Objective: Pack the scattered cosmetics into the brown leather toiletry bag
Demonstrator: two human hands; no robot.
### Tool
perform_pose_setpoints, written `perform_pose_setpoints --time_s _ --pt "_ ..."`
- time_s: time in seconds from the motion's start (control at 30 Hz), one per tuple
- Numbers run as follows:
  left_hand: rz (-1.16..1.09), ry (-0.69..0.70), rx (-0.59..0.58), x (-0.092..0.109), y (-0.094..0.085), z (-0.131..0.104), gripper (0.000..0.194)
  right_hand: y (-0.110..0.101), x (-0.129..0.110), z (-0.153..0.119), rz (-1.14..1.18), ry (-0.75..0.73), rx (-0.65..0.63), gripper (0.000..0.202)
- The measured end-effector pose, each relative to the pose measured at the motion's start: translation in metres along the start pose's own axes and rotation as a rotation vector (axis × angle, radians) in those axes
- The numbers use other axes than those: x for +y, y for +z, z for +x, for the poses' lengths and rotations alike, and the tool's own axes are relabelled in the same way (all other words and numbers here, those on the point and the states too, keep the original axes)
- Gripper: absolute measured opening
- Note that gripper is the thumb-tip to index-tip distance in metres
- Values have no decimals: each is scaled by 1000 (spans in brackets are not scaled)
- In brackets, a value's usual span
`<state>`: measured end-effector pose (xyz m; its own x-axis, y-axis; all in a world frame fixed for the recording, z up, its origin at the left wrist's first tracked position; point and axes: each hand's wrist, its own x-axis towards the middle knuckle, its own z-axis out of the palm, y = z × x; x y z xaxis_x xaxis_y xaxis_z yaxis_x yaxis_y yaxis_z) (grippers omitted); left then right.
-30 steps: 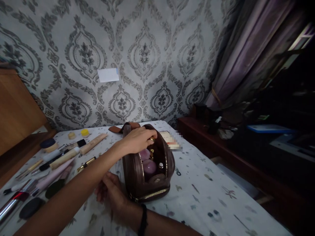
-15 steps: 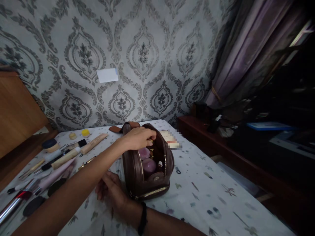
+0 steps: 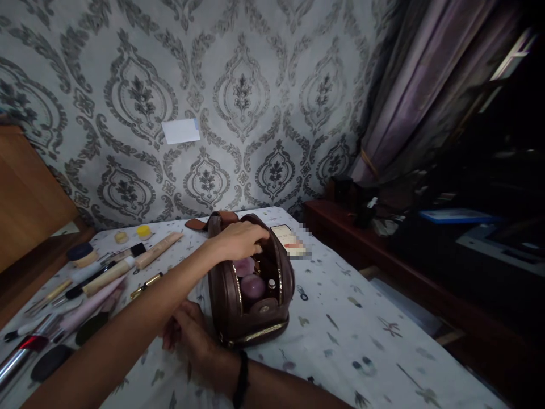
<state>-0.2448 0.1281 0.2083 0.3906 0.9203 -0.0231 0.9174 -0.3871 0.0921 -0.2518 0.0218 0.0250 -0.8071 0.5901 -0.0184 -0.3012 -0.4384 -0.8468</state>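
In the head view the brown bag (image 3: 225, 295) stands near the table's (image 3: 340, 324) far-right corner, gaping, probably to give the left hand (image 3: 242, 241) room; whether that hand grips anything inside, I cannot tell; likewise the right hand (image 3: 189, 335), curled alongside; the bag looks leathery, gold-zipped, 2 purple items (image 3: 253, 288) within.

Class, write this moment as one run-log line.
Left hand: at open brown zip bag, fingertips in opening, grip hidden | Right hand: beside bag, fingers curled | Bag contents: purple rounded items

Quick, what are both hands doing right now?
Left hand: at the open brown bag; grip can't be told.
Right hand: curled beside it; can't tell if holding anything.
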Motion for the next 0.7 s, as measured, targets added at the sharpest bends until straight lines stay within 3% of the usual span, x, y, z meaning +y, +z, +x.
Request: perform_pose_setpoints --time_s 0.7 --pt "6 -46 -34 -3 6 4 11 0 1 -1 -17 -23 -20 59"
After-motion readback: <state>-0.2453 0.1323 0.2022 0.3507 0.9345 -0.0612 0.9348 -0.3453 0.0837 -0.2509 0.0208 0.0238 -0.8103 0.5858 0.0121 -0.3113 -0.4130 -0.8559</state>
